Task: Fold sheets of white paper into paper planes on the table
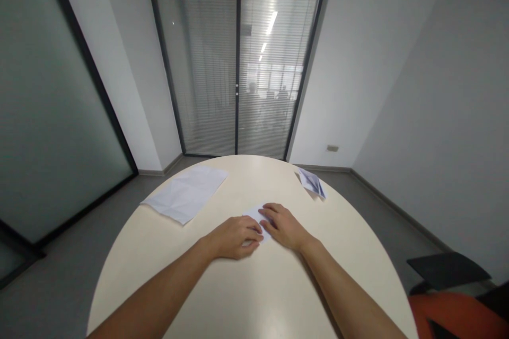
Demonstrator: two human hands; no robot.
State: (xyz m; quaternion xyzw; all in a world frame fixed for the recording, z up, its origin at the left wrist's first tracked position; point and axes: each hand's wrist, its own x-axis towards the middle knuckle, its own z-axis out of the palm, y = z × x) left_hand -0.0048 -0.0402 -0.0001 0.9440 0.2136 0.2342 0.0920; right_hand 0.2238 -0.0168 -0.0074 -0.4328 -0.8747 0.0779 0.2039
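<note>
Both of my hands rest on a small folded white paper point(254, 215) near the middle of the round cream table point(254, 286). My left hand point(235, 237) lies on the paper's left part with its fingers curled and pressed down. From the right, my right hand point(281, 225) covers the paper, fingers together and flat on it. Most of the paper is hidden under the hands.
A creased white sheet point(186, 193) lies at the table's far left edge. A small folded paper piece point(312, 182) sits at the far right edge. A black and orange chair point(453, 296) stands at the lower right. Glass doors with blinds point(237, 63) are beyond the table.
</note>
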